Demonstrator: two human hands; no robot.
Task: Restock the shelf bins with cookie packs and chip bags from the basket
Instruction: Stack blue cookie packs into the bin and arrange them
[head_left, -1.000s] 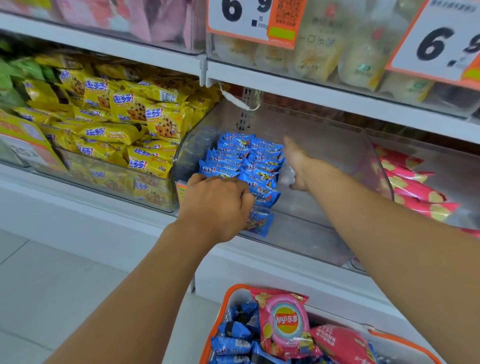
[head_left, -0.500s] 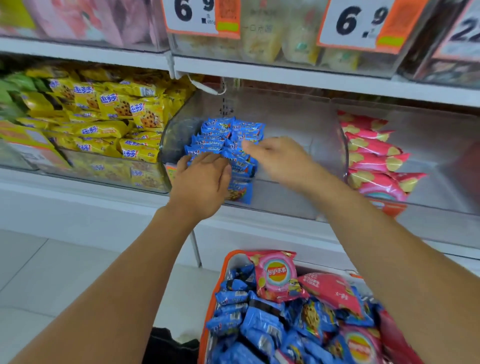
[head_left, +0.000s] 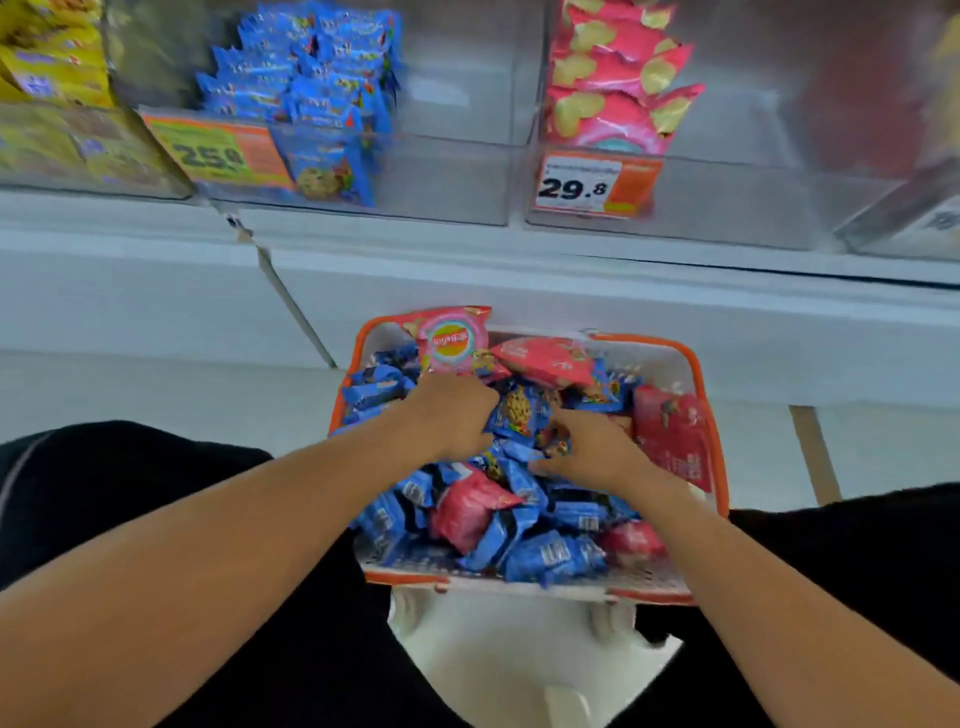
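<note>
Both in the orange-rimmed basket (head_left: 719, 457): left hand (head_left: 452, 415) curled round blue cookie packs (head_left: 519, 415), right hand (head_left: 592, 452) flat on them, fingers straight. Pink chip bags (head_left: 452, 340) mixed in. Shelf bin tag (head_left: 597, 182) reads 29.8.

Shop: price tags (head_left: 592, 184), snack bins (head_left: 457, 171).

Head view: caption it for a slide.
Both hands dig among blue cookie packs in the orange basket below the shelf bins.
</note>
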